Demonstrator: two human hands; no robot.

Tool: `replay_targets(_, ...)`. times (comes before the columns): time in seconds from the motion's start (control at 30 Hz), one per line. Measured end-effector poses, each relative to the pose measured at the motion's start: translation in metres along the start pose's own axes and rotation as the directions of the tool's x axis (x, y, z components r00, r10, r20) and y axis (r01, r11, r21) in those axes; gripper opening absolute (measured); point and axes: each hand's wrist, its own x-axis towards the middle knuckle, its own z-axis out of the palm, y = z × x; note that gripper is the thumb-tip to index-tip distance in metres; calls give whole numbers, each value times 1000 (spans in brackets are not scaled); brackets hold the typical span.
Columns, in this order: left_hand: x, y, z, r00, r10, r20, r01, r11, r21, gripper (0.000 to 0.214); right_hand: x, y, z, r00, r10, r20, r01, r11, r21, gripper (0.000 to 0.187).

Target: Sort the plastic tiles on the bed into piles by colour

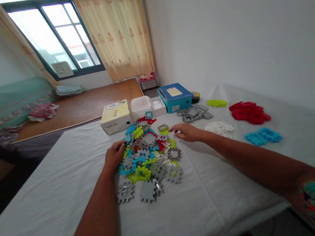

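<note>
A mixed heap of flat plastic interlocking building pieces [144,161] in grey, blue, lime green, red and white lies on the white-covered table [172,225]. At the heap's left edge is my left hand [115,155], its thumb and fingers closed at a blue building piece [127,139]; the exact grip is small and partly hidden. My right hand [187,132] hovers by the heap's right edge. Its fingers are apart and hold nothing I can see, close to a lime green and grey piece [163,129].
Right of the heap lie single-colour groups: grey pieces [194,113], green pieces [217,103], white pieces [219,128], red pieces [249,113] and blue pieces [263,136]. Behind stand a yellow-white box [116,116], a white container [141,105], a blue box [175,96] and a tape roll [195,97].
</note>
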Motion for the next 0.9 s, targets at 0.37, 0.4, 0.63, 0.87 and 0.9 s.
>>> replay_targets(0.37,1,0,0,999,29,-12,-29,1000,-3,42,4,-18,40,995,-92,-38,86,987,-135,25)
replay_targets(0.4,1,-1,0,1000,27,-11,-27,1000,-8,43,3,-18,40,993,-111,-35,104,982,-160,25)
replay_targets(0.63,1,-5,1,1000,22,-7,-22,1000,-12,44,3,-6,29,977,-35,-209,-25,960,-278,22)
replay_targets(0.87,1,-5,1,1000,24,-8,-24,1000,-19,45,-1,64,-17,754,365,-545,-401,914,58,19)
replay_targets(0.9,2,-5,1,1000,24,-10,-24,1000,-14,45,-2,74,-22,716,449,-535,-458,880,126,20)
